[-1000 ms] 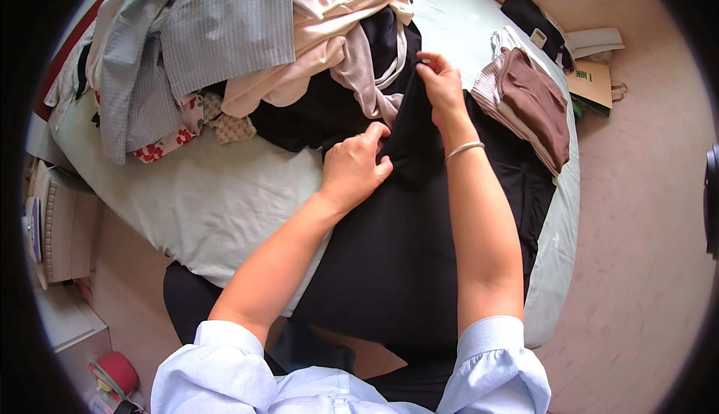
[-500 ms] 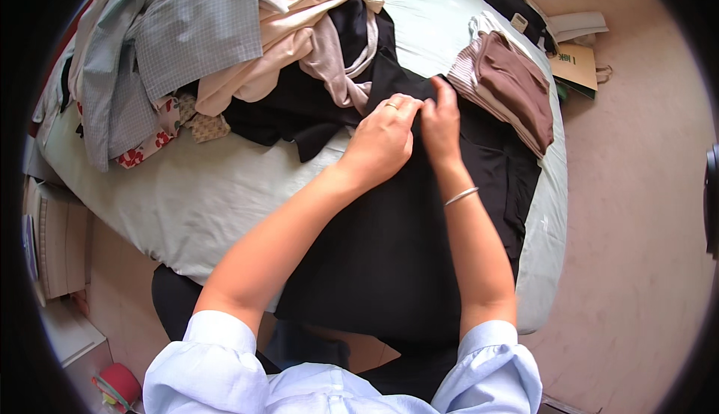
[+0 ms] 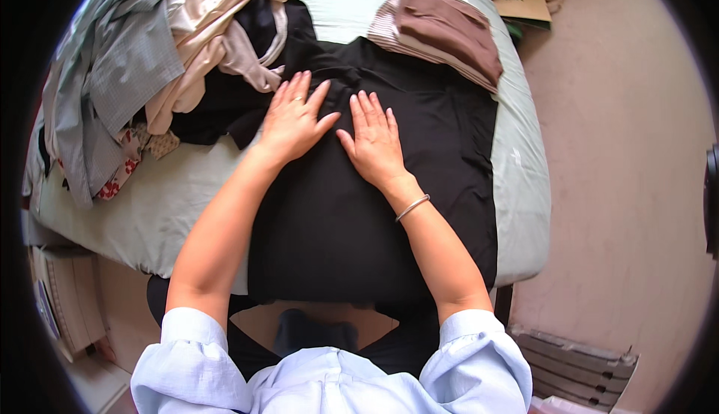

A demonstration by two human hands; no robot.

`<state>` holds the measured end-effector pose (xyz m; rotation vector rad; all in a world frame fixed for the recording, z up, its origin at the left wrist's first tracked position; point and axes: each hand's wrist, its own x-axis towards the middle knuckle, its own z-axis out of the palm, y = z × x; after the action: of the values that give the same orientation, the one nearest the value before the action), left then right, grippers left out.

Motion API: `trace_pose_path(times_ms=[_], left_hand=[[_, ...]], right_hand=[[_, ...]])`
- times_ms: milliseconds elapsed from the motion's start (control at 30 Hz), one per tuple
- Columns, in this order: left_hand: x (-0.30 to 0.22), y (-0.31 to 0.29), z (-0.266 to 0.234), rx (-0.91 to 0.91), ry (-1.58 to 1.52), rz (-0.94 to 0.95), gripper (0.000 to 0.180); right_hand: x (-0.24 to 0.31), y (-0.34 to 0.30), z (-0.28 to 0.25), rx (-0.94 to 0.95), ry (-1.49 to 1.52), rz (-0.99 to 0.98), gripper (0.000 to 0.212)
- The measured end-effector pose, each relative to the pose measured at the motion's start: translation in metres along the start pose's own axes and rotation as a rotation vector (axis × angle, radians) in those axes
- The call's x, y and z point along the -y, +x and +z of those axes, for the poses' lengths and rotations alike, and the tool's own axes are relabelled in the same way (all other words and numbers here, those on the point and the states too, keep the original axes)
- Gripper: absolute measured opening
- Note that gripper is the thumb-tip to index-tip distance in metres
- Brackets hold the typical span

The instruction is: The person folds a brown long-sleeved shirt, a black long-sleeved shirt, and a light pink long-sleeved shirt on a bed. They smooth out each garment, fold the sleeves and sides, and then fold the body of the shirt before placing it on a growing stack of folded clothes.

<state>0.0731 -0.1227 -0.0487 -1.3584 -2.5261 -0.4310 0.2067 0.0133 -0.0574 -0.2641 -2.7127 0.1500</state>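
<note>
A black garment (image 3: pixel 337 234) lies spread over the near part of the bed, its lower edge at the mattress edge by my lap. What kind of garment it is, I cannot tell. My left hand (image 3: pixel 293 118) rests flat on its upper part, fingers spread, a ring on one finger. Beside it to the right, my right hand (image 3: pixel 373 141) also lies flat on the black cloth, with a bangle on the wrist. Neither hand holds anything. Small wrinkles run through the cloth around and beyond the fingertips.
A loose heap of clothes (image 3: pixel 135 77) in grey check, cream and black covers the bed's left side. Folded clothes (image 3: pixel 449 28), brown on top, are stacked at the far right. The pale green bed sheet (image 3: pixel 520 212) borders the floor (image 3: pixel 622 152). A slatted dark object (image 3: pixel 573 369) stands lower right.
Both hands have come apart from their pinched hold on the cloth and now press flat on it. The view has shifted, and the black garment looks more spread out.
</note>
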Motion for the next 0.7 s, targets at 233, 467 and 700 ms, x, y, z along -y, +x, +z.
trace_pose_path(times_ms=[233,467,700], left_hand=[[-0.004,-0.044,-0.022,0.048,0.015,-0.034,0.063],[-0.011,-0.165,-0.055,-0.04,-0.213,-0.108,0.059],[-0.025,-0.245,-0.098,-0.084,-0.43,-0.337,0.046]], right_hand=[[-0.02,-0.109,-0.065,0.026,-0.075,0.157,0.062],[-0.072,-0.259,-0.117,-0.016,-0.234,0.46,0.055],[-0.083,-0.335,-0.143,-0.314,-0.122,0.699,0.044]])
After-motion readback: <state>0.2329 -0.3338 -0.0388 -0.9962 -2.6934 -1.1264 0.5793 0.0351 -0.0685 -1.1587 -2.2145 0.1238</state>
